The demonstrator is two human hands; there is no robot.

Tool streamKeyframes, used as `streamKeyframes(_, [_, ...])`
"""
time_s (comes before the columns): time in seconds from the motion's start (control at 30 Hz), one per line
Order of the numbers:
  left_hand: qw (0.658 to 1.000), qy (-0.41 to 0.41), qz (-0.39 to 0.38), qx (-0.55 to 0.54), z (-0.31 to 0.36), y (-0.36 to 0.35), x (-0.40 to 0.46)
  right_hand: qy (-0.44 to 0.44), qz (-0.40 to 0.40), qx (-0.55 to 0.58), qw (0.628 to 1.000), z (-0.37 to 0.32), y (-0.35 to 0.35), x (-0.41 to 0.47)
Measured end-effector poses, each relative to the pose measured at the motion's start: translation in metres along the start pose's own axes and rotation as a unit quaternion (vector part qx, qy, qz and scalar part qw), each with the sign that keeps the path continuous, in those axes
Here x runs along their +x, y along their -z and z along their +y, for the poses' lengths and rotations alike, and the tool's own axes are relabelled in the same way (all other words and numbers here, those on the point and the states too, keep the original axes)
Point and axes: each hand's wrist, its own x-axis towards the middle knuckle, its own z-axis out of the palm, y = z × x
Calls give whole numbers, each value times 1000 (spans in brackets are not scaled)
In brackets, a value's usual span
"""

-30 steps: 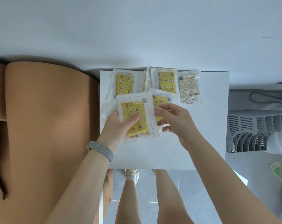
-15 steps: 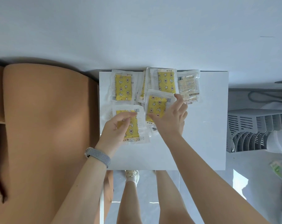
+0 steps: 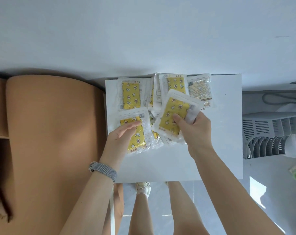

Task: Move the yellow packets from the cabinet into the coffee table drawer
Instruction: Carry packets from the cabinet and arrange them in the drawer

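Several yellow star-print packets in clear wrappers lie on the white cabinet top (image 3: pixel 220 141). My right hand (image 3: pixel 197 131) grips one yellow packet (image 3: pixel 173 107), thumb on its face and fingers curled round its right edge, and holds it tilted above the pile. My left hand (image 3: pixel 121 138) rests with straight fingers on another yellow packet (image 3: pixel 139 139) that lies flat near the left edge. Further back are a packet (image 3: pixel 130 95) at the left, one (image 3: pixel 175 83) in the middle and a face-down packet (image 3: pixel 199 89) at the right. More packets lie partly hidden under the lifted one.
A brown padded piece of furniture (image 3: pixel 50 141) stands against the cabinet's left side. A grey slotted rack (image 3: pixel 269 133) sits to the right, lower down. My legs and a shoe (image 3: pixel 143 187) show below the cabinet's front edge. A white wall lies behind.
My left hand has laid its packet flat and now rests on it. My right hand has taken a packet from the pile and lifted it, tilting it toward me.
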Motion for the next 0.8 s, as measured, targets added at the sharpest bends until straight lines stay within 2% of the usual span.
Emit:
streamKeyframes(0.1, [999,12,-18,-32,7,-4,-1,4,-134,90,987,-10,-3,-18])
streamKeyframes(0.17, [993,40,-56,-91,12,-9,-2,10,-199,105,974,-14,-12,-29])
streamKeyframes(0.23, [984,55,-72,-156,15,-14,-4,22,-224,82,971,-17,-21,-35])
streamKeyframes(0.33, [976,53,-56,-203,18,-15,-4,27,-259,54,964,-25,-22,-35])
streamKeyframes(0.4, [976,44,-29,-210,17,-11,-2,50,-233,31,971,-32,-18,-33])
streamKeyframes(0.47, [976,41,-2,-213,16,-6,1,102,-114,-13,988,-40,-14,-24])
streamKeyframes(0.53, [973,39,21,-226,15,0,3,140,17,-29,990,-49,-11,-3])
streamKeyframes(0.6, [968,40,35,-247,14,5,5,136,78,-56,986,-55,-10,27])
streamKeyframes(0.67, [963,44,44,-264,12,9,6,108,69,-139,982,-56,-14,58])
streamKeyframes(0.73, [961,46,49,-269,11,10,7,76,28,-224,971,-53,-21,80])
streamKeyframes(0.8, [961,45,50,-267,10,10,6,65,6,-273,960,-48,-28,93])
